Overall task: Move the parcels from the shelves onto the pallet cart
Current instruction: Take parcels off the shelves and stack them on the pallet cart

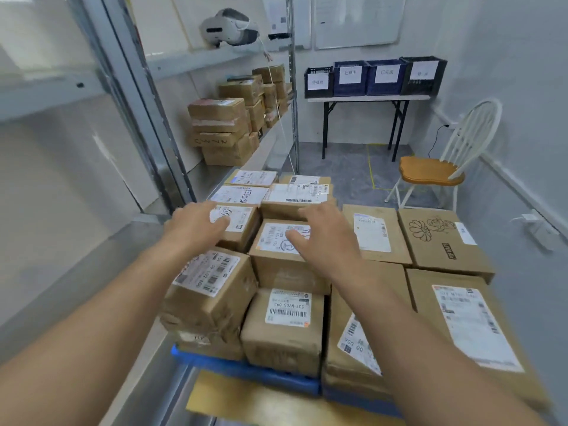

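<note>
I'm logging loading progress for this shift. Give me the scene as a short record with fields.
setting: small storeroom with metal shelving on the left
pallet cart: blue, loaded with cardboard parcels, several stacked
left hand: open, fingers spread, on top of a labelled parcel
right hand: open, over the label of the next parcel
shelf parcels: stacks remain on the middle shelf
upper shelf: a white headset
back wall: folding table with four labelled crates
right side: white chair
</note>
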Motion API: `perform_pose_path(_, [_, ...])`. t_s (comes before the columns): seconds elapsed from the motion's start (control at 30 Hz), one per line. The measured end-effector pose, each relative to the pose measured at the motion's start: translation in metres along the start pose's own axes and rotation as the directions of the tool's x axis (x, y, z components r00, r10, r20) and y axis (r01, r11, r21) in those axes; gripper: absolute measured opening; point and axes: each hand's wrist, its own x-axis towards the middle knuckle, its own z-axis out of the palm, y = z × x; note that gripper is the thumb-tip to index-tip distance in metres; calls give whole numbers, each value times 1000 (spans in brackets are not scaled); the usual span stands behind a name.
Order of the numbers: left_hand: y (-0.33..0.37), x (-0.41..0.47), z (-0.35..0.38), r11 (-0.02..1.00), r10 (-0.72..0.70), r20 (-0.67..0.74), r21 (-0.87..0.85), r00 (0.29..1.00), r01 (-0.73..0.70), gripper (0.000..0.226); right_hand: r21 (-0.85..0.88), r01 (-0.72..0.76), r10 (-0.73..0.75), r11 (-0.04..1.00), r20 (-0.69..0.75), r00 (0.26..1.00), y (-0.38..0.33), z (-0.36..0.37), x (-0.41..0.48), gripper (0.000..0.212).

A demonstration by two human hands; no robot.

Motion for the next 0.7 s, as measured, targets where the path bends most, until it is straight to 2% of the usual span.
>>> perform_pose_path(0.13, [-27, -27, -1, 995, -82, -110, -70, 991, 75, 45, 47, 41, -42, 998, 31, 999, -26, 13, -27, 41])
perform_pose_path(0.27, [-60, -41, 0, 979, -158, -158, -156, 975, 133, 46, 46, 67, -74, 997, 177, 981, -41, 32, -54, 47])
perform_pose_path(0.4, [-92, -55, 5, 933, -227, -122, -313, 966, 179, 54, -1, 50, -48, 999, 282, 958, -53, 52, -72, 63])
perform_pose_path(0.5, [-109, -64, 8, 854, -262, -69, -481, 963, 198, 60, -22, 11, -3, 1000, 321, 947, -64, 66, -80, 71])
perform_pose_path(0.63, [-127, -77, 20, 720, -191, 74, -668, 979, 191, 70, -1, -69, 65, 998, 353, 933, -79, 80, -92, 76])
perform_pose_path(0.7, [-136, -81, 28, 661, -144, 148, -722, 978, 206, 92, 23, -104, 89, 994, 353, 931, -83, 85, -98, 79])
